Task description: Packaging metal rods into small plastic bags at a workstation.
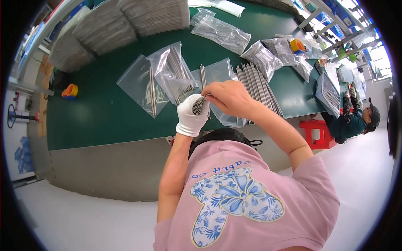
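Wrapped in a white glove, my left hand (191, 122) grips a bundle of thin metal tubes (197, 108) whose round open ends face up. My bare right hand (231, 97) has thumb and fingers pinched at the bundle's edge; whatever lies between the fingertips is too small to make out. Just beyond, a clear plastic bag (161, 67) with more tubes inside lies on the green table (100, 119). A few loose tubes (152, 94) rest on another bag left of it. Under my right forearm, a row of long metal tubes (256, 83) lies side by side, partly hidden.
Large plastic-wrapped stacks (153, 16) stand at the far left. Tape rolls (70, 91) sit at the left and far right. Bags of small grey parts (262, 59) lie right of centre. Beyond a blue tray (328, 94), a person (351, 123) sits near a red stool (316, 134).
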`<state>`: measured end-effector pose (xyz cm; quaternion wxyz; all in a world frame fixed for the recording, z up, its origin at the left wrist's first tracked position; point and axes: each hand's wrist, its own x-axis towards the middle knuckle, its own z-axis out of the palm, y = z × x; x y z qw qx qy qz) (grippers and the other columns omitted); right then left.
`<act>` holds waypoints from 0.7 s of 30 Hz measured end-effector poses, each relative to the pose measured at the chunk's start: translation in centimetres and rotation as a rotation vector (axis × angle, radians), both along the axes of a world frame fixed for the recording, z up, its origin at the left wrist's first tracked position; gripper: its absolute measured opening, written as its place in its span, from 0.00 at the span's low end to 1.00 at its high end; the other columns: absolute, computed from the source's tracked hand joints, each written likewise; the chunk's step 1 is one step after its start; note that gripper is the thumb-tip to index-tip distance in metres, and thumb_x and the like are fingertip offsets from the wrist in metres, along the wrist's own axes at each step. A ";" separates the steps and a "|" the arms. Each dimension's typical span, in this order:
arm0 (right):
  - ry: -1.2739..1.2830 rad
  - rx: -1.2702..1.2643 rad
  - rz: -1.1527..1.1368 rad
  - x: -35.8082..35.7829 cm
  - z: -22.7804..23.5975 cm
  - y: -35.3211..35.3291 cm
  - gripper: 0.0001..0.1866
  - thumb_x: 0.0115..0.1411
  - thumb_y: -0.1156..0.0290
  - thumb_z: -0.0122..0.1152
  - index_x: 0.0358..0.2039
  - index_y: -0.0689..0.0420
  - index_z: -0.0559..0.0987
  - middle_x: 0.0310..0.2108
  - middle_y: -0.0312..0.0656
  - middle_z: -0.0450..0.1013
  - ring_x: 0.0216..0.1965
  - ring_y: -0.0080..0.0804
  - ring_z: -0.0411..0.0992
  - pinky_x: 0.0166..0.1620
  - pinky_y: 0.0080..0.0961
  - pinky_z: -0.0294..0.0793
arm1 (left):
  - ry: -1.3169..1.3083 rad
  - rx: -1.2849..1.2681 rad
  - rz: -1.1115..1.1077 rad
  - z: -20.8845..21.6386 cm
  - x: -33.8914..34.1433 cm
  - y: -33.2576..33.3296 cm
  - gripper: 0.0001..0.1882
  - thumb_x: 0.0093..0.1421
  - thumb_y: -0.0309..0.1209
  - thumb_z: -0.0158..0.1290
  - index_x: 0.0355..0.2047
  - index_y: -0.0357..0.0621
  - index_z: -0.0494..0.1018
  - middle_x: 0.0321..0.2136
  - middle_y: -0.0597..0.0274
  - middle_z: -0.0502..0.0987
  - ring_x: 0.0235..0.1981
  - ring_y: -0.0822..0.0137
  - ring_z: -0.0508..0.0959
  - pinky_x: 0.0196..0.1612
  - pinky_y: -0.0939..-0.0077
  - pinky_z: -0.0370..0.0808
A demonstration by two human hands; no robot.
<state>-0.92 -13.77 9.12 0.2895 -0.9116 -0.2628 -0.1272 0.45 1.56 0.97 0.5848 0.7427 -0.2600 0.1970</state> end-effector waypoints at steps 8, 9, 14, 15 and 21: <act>-0.494 0.186 -0.149 1.4 8.1 -1.7 0.04 0.51 0.74 0.59 0.28 0.53 0.74 0.22 0.35 0.71 0.20 0.32 0.70 0.22 0.25 0.66 | 0.113 -0.013 -0.036 -0.1 0.3 -0.9 0.06 0.50 0.24 0.59 0.28 0.40 0.74 0.24 0.59 0.77 0.25 0.63 0.77 0.30 0.75 0.73; -0.283 0.185 -0.281 0.0 11.6 -2.1 0.02 0.57 0.77 0.55 0.31 0.56 0.75 0.24 0.34 0.73 0.22 0.19 0.68 0.25 0.16 0.64 | 0.113 -0.011 -0.045 -0.2 0.3 -0.8 0.06 0.50 0.24 0.59 0.28 0.40 0.74 0.24 0.59 0.77 0.25 0.63 0.77 0.30 0.75 0.73; -0.456 0.468 -0.409 -0.2 16.0 -8.7 0.05 0.61 0.73 0.52 0.30 0.62 0.71 0.19 0.27 0.62 0.19 0.10 0.55 0.22 0.09 0.52 | 0.024 -0.006 -0.024 -0.7 0.5 -0.9 0.05 0.50 0.21 0.58 0.27 0.39 0.74 0.23 0.60 0.76 0.25 0.67 0.77 0.31 0.77 0.73; -0.445 0.445 -0.433 0.1 15.3 -9.9 0.04 0.60 0.75 0.52 0.30 0.62 0.71 0.19 0.28 0.64 0.19 0.11 0.58 0.23 0.09 0.56 | 0.037 0.000 -0.016 -1.0 0.5 -0.8 0.04 0.51 0.20 0.57 0.27 0.38 0.74 0.23 0.62 0.77 0.25 0.71 0.77 0.32 0.79 0.73; -0.577 -0.187 -0.498 3.5 1.8 -14.2 0.04 0.53 0.72 0.60 0.31 0.53 0.76 0.24 0.38 0.74 0.21 0.29 0.72 0.25 0.23 0.69 | 0.078 0.001 -0.078 -1.2 0.6 -1.3 0.05 0.52 0.17 0.54 0.30 0.37 0.72 0.24 0.62 0.76 0.26 0.72 0.77 0.32 0.81 0.73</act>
